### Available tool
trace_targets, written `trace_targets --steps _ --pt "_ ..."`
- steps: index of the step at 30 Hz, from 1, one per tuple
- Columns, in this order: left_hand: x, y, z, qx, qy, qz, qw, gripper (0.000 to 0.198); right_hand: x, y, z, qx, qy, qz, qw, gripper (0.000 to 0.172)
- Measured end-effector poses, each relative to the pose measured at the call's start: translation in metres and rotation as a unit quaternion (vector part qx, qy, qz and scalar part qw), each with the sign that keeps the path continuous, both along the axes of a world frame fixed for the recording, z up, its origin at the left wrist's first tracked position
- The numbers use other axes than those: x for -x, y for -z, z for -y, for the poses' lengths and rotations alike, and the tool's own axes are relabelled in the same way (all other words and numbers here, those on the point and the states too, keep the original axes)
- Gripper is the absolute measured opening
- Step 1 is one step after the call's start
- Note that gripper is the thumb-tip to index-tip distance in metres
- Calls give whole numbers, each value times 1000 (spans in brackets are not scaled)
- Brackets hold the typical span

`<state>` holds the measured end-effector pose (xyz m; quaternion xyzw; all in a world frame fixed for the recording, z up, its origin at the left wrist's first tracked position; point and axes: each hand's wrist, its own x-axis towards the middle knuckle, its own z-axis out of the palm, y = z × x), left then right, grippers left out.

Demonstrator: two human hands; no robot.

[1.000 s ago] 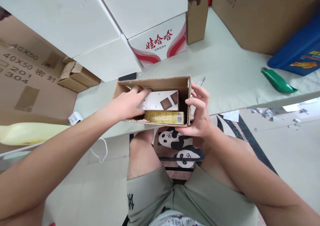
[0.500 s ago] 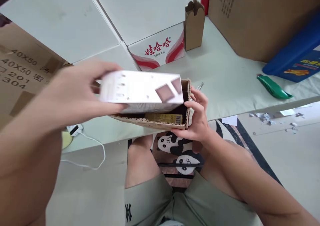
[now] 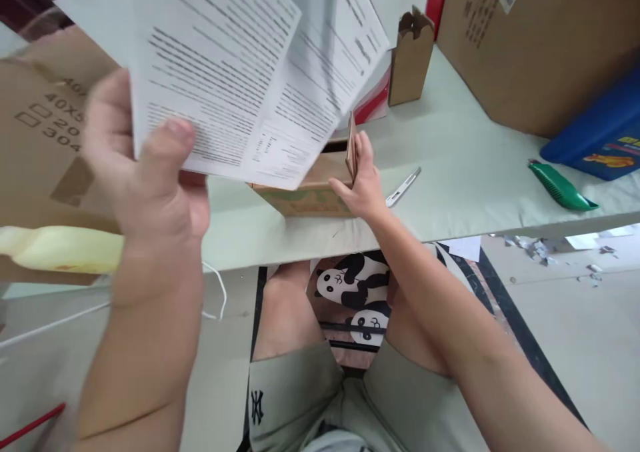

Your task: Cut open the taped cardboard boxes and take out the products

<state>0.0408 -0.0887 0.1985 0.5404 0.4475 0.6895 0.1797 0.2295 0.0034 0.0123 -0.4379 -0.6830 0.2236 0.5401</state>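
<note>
The white box (image 3: pixel 215 85) is raised above the table (image 3: pixel 475 202), left of centre; our left hand (image 3: pixel 145 172) pinches it at the near left corner, thumb laid on the printed face, other fingers mostly hidden behind. Our right hand (image 3: pixel 367 185) is at the right end of the brown box (image 3: pixel 320 202), thumb spread toward the near wall, fingers along the upright flap (image 3: pixel 351 152); we cannot tell whether it pinches the flap or merely steadies it. Handling note: a corner grip probably lets the white box swing, so we would do best to seat the thumb further in and steady the brown box by its wall, as the flap looks likely to bend. Obstructions: the white box blocks part of our view of the brown box; a craft knife (image 3: pixel 404 187) lies just right of our right hand, blade state unclear, so sideways shifts there want care. Surroundings: far, a small carton (image 3: pixel 410 65); right, a green tool (image 3: pixel 563 185), blue jug (image 3: pixel 590 132) and large cardboard box (image 3: pixel 545 52); left, a yellow bottle (image 3: pixel 70 249).
</note>
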Motion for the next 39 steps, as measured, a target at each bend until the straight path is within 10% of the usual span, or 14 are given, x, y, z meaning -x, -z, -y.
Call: trace_targets --steps 5,12,17,20,23,27,31,33,36,39 --pt "-3 47 8 16 76 104 992 26 -30 -3 17 75 -66 -184 978 58" --pt "20 123 42 174 110 35 978 90 -75 -10 91 334 -301 -275 850 79" --pt "50 119 53 158 218 -159 950 81 -78 3 92 580 -418 -306 628 89" --pt "63 103 49 114 259 -239 929 62 -76 10 88 581 -459 -318 593 99" --pt "61 102 50 125 252 -242 928 59 -69 6 91 542 -494 -286 617 95" --pt "40 127 67 144 56 -23 988 45 -53 -11 105 416 -481 -232 736 107" --pt "21 133 83 140 190 67 969 71 -38 -28 120 243 -349 -146 893 101" --pt "16 117 75 139 246 3 959 96 -32 -41 116 144 -274 -111 944 95" --pt "12 72 28 133 200 -48 970 76 -19 -78 77 10 -177 -96 979 78" --pt "13 21 -52 182 187 1 965 58 -2 -132 5 62 -130 -99 985 48"
